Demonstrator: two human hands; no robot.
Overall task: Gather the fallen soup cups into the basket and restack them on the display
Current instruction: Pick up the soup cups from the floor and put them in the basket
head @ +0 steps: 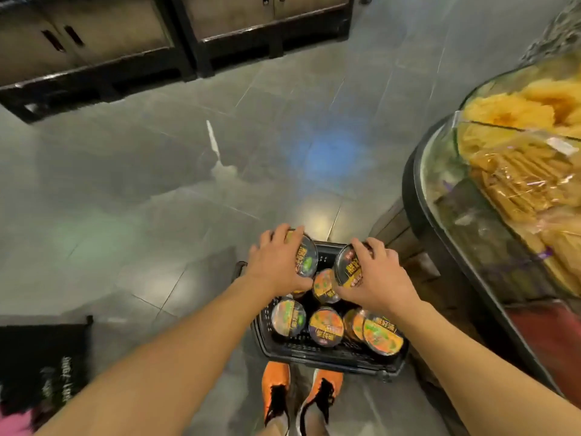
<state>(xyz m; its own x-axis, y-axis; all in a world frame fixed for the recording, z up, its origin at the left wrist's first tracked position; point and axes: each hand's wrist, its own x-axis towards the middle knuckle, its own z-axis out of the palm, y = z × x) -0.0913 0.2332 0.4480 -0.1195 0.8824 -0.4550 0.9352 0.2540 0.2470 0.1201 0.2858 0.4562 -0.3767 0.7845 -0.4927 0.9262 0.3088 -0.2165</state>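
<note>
While both hands hang over the basket, my left hand clasps a soup cup on its side, lid facing right; my right hand clasps another cup, lid facing left. Approx. five more cups lie directly below, w/ the display at right, nearer my right hand.

Dim, soft-focus view; glare patches on floor, edges warped
</note>
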